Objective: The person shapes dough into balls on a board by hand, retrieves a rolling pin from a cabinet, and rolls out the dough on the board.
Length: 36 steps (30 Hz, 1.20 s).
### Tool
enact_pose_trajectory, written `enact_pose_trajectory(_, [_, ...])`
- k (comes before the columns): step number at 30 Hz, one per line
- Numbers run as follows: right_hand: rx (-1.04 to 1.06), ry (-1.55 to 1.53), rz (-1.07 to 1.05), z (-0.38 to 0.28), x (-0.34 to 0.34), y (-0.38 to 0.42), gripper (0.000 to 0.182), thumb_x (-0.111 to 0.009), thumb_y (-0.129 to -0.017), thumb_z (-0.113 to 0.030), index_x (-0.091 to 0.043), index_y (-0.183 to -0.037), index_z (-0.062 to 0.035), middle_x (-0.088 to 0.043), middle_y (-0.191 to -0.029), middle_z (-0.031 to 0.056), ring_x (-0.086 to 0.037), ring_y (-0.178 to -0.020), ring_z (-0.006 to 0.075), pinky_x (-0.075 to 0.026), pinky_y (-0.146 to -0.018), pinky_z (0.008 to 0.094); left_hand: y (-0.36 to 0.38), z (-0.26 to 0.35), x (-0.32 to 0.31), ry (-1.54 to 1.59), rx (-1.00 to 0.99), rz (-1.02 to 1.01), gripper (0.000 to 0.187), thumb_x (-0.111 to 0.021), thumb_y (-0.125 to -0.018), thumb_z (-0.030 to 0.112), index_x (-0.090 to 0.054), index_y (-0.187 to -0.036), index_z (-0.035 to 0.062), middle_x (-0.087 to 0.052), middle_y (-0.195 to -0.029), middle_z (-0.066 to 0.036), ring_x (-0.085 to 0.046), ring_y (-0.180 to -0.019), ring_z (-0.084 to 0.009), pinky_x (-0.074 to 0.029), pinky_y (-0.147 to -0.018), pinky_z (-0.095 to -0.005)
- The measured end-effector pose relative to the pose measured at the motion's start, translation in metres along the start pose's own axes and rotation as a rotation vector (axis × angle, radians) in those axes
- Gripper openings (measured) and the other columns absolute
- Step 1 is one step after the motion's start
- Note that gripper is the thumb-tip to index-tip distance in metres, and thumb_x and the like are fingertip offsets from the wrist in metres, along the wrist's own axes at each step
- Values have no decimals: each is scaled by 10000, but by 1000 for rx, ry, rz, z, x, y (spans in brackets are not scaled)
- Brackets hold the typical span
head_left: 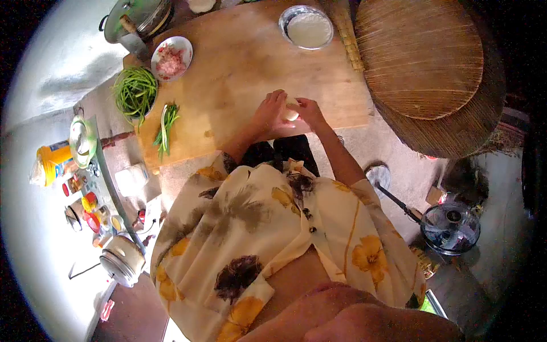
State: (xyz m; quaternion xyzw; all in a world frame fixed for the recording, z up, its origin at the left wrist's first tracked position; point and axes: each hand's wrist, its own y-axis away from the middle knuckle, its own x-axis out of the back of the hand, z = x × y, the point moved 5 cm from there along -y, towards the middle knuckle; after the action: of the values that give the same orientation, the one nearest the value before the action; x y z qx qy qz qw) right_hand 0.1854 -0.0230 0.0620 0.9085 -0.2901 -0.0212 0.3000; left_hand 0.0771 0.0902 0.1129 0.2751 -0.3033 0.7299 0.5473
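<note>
A small pale lump of dough (292,109) is held between my two hands, over the near edge of a wooden board (239,74). My left hand (271,112) is curled around its left side. From the right, the fingers of my right hand (310,113) pinch it. Parts of the dough are hidden behind my fingers. To the left on the board lies a bunch of green onions (165,130). Farther back stand a white bowl of minced meat (171,58) and a metal bowl of flour (307,28).
A bowl of long green beans (135,94) sits at the board's left edge, near a cleaver (133,43) and a lidded pot (139,17). Large round woven lids (421,62) stand at the right. A fan (450,228) is on the floor, and a rice cooker (122,259) at lower left.
</note>
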Motion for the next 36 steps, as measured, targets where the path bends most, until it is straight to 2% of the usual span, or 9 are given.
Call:
enact_pose_trajectory(2, [85, 94, 22, -8, 0, 0, 553, -788, -751, -396, -654, -1046, 52, -665, -822, 96, -600, -734, 159, -499, -648, 304, 2, 14, 13, 25, -5, 0, 878, -838, -637, 337, -399, -1283, -62, -484, -1190, -264, -493, -1119, -399, -439, -931, -468])
enact_pose_trajectory(6, [185, 122, 75, -6, -2, 1, 582, -786, -753, -407, -636, -1091, 43, -667, -886, 118, -611, -767, 174, -504, -669, 308, 7, 15, 14, 160, 99, -78, 704, -806, -669, 278, -425, -1168, -40, -511, -1106, -253, -521, -1036, -422, -456, -871, -466])
enact_pose_trajectory(9, [89, 84, 1, -5, -4, 7, 600, -779, -760, -409, -618, -1133, 33, -668, -963, 159, -640, -847, 222, -520, -733, 323, 9, 6, 0, 143, 86, -61, 553, -780, -693, 259, -458, -1050, -14, -539, -1010, -237, -546, -951, -426, -464, -808, -471])
enact_pose_trajectory(14, [209, 281, -31, -13, -3, 7, 578, -755, -780, -418, -618, -1168, -12, -665, -1103, 180, -632, -1048, 292, -503, -895, 379, 15, 12, 14, 142, 116, 13, 459, -755, -716, 296, -492, -947, -1, -570, -898, -232, -575, -874, -418, -469, -750, -476])
enact_pose_trajectory(18, [151, 174, -105, -18, -3, 9, 608, -749, -783, -432, -599, -1210, -27, -634, -1194, 161, -617, -1084, 270, -496, -912, 381, 14, 5, 12, 89, 176, -69, 368, -712, -755, 307, -540, -905, 19, -606, -890, -203, -607, -871, -386, -482, -733, -472])
enact_pose_trajectory(20, [236, 232, -186, -42, -12, 27, 602, -740, -822, -316, -527, -1297, -14, -584, -1271, 129, -561, -1126, 224, -436, -969, 335, 16, 0, 6, 89, 141, -49, 337, -699, -764, 296, -558, -904, 25, -619, -897, -188, -618, -868, -371, -487, -726, -471])
enact_pose_trajectory(23, [341, 453, -202, -53, -20, 39, 669, -739, -819, -296, -458, -1368, -38, -509, -1377, 127, -498, -1237, 252, -400, -1024, 346, 18, 2, 11, -18, 55, 53, 286, -683, -770, 263, -592, -922, 38, -634, -891, -168, -631, -866, -352, -497, -726, -464])
enact_pose_trajectory(28, [393, 525, -202, -46, -21, 39, 755, -763, -778, -308, -417, -1396, -45, -489, -1388, 150, -471, -1275, 286, -383, -1056, 354, 11, 19, 25, -102, 113, -198, 491, -742, -671, 424, -615, -933, 29, -655, -874, -159, -645, -849, -355, -511, -719, -468])
enact_pose_trajectory(36, [457, 791, -143, -33, -21, 32, 715, -757, -748, -296, -465, -1350, -45, -526, -1339, 174, -523, -1206, 330, -414, -1019, 382, 7, 10, -13, -188, 143, -298, 602, -741, -631, 588, -660, -875, 44, -679, -827, -163, -666, -777, -367, -516, -673, -485])
